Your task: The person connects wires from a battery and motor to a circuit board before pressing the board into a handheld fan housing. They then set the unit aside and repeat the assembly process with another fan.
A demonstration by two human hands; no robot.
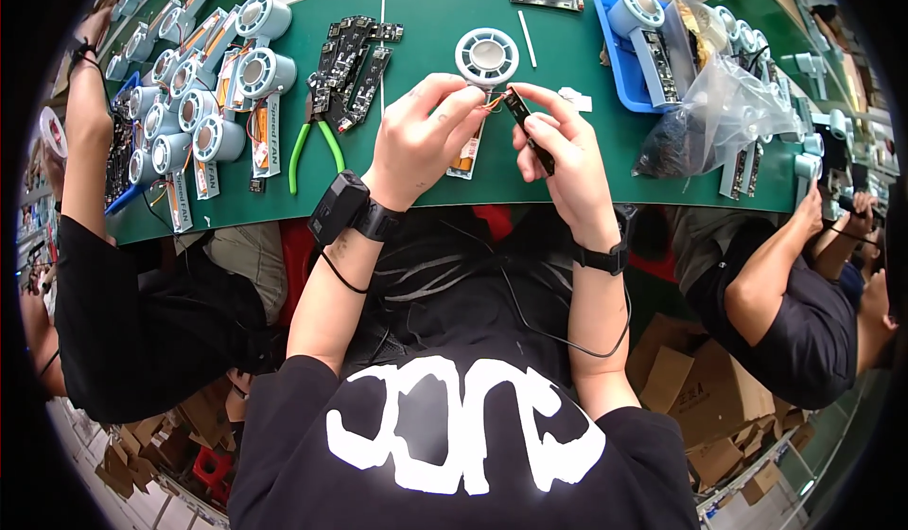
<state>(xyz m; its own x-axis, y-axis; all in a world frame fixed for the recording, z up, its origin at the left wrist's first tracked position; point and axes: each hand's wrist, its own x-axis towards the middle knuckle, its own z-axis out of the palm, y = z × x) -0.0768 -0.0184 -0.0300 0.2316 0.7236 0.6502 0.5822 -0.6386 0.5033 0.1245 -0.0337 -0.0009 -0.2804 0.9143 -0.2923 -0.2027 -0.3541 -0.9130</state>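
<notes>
Apparently wiring: pinching slim black circuit board (517, 109) in right hand (569, 155), with left hand (421, 131) bunched beside thin orange wires (493, 104), hold unclear, needing steady alignment.

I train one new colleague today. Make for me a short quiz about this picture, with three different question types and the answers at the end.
1. Open question: What does the camera wearer's right hand hold?
2. True or false: The green-handled tool lies to the left of the wearer's left hand.
3. Multiple choice: What colour is the tray on the right, beyond the wearer's right hand?
A) red
B) blue
C) yellow

Key:
1. A narrow black circuit board.
2. True.
3. B.
</notes>
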